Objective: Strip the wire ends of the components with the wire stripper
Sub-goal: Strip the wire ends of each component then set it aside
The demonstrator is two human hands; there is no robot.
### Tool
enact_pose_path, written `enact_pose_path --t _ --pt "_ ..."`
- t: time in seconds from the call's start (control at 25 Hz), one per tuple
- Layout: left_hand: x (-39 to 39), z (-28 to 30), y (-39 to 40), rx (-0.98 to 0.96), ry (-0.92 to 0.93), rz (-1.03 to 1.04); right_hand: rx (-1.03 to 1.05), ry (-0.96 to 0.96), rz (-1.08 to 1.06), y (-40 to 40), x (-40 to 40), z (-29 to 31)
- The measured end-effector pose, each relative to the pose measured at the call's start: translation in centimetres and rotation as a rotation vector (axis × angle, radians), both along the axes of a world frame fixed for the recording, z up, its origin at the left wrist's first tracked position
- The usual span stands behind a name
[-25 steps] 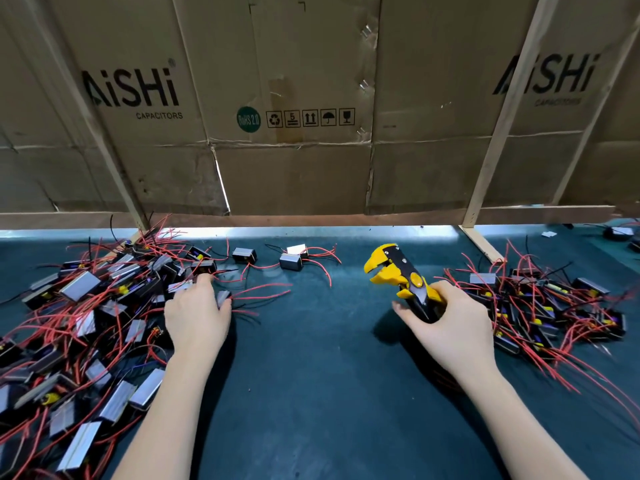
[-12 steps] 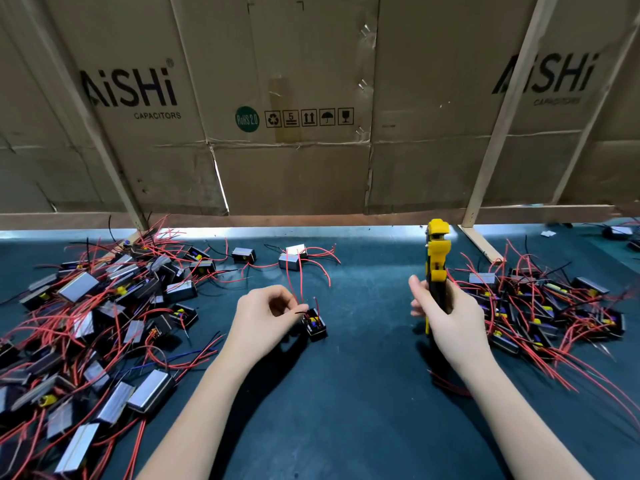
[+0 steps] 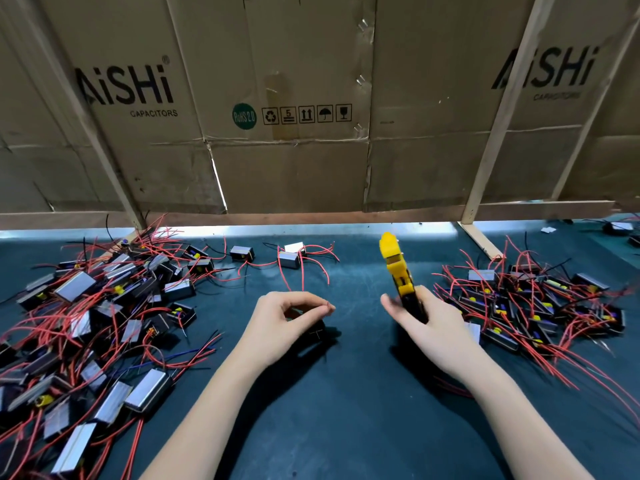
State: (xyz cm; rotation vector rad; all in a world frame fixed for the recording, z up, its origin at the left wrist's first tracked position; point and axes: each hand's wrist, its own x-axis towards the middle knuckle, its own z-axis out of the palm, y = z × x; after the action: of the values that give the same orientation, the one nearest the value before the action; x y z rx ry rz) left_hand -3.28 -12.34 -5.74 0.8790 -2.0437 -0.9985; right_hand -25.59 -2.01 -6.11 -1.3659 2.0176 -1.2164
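My right hand (image 3: 434,327) grips the black handles of the yellow wire stripper (image 3: 398,268), which stands upright with its jaws pointing away from me. My left hand (image 3: 277,327) is at table centre, thumb and forefinger pinched together on a thin wire end of a small black component (image 3: 317,332) that lies on the mat just under the fingers. The component is partly hidden by the hand. About a hand's width of mat separates the two hands.
A large pile of black components with red wires (image 3: 86,323) covers the left of the dark green mat (image 3: 346,410). A second pile (image 3: 540,306) lies at the right. A few loose components (image 3: 289,259) sit at the back. Cardboard panels (image 3: 294,98) wall off the rear.
My left hand left the left pile with one component and brought it to table centre, now pinching its wire. The right hand turned the stripper upright and moved it slightly left.
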Motion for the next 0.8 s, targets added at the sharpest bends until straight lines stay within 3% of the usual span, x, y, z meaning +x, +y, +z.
enact_pose_path --t 0.08,0.2,0.28,0.48,0.8 --pt "-0.4 0.0 0.2 0.021 0.026 0.012 -0.038 0.119 -0.092 0.1 0.3 0.1" --pt "-0.5 0.0 0.3 0.006 0.009 0.016 -0.099 0.636 -0.266 0.1 0.1 -0.2" --pt "-0.4 -0.1 0.3 0.019 0.012 0.025 -0.111 0.822 -0.367 0.0 -0.1 -0.4" --pt "-0.6 0.0 0.5 0.041 0.059 0.041 -0.103 0.906 -0.469 -0.2 -0.2 -0.8" --pt "-1.0 -0.4 0.7 0.039 0.024 0.038 -0.159 0.934 -0.377 -0.4 0.6 -0.8"
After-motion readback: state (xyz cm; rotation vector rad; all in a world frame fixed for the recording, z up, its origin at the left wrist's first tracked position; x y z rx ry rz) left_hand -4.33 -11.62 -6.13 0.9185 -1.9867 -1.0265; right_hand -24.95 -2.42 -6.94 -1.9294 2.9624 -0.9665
